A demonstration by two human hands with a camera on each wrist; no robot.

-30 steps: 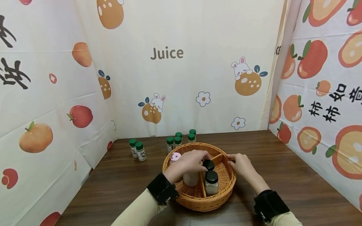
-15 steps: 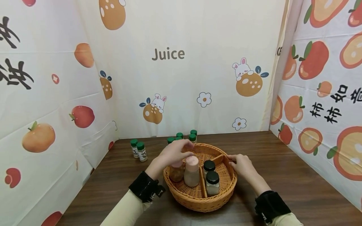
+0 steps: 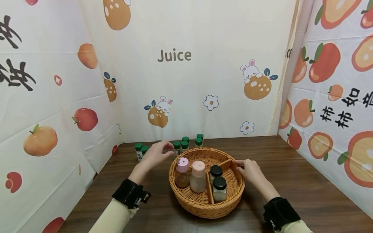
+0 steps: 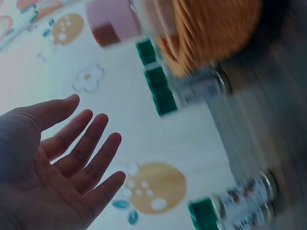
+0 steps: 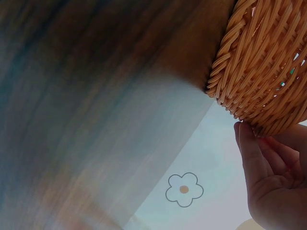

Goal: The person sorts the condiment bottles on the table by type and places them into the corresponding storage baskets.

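Observation:
A round wicker basket with an inner divider stands on the table. My right hand pinches its right rim, with straight fingers along the wicker in the right wrist view. In the basket's left part stand a shaker bottle with a lilac cap and one with a peach cap. Two black-lidded jars occupy the right side of the divider. My left hand is in the air left of the basket, fingers spread and palm bare. It partly covers one of two green-capped bottles.
Several more green-capped bottles stand behind the basket near the back wall. A printed cloth encloses the dark wooden table at the back and both sides.
My left hand has moved left from above the basket, out past its rim, uncovering the shaker bottles. My right hand stays at the rim and the basket has not moved.

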